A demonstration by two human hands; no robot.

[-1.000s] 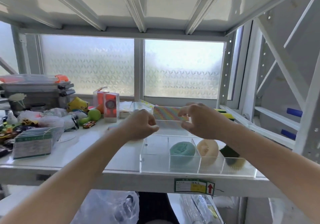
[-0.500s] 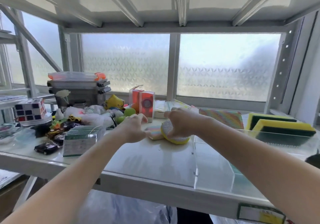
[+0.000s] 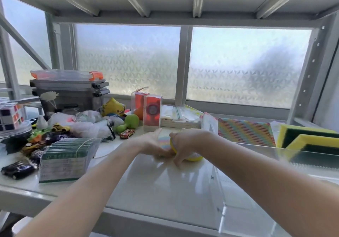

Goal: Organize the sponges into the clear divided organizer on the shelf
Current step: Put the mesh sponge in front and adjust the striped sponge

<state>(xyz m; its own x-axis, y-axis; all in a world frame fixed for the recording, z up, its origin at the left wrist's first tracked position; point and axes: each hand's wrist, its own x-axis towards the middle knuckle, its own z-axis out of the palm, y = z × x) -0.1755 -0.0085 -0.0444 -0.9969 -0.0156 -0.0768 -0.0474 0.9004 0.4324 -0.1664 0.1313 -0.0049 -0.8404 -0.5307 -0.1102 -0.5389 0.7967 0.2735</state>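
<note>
Sponges sit loose left of the organizer (image 3: 238, 196), so our right hand (image 3: 187, 141) curls fingers around the yellow sponge (image 3: 194, 157) while our left hand (image 3: 152, 143) cups the pastel sponge (image 3: 163, 141).

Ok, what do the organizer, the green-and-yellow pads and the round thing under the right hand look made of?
Organizer: clear rigid plastic, glossy, see-through walls. Green-and-yellow pads: likely yellow foam with dark green scouring layer, matte. Round sponge under the right hand: probably yellow foam with a pale, textured face; blurred.
</note>
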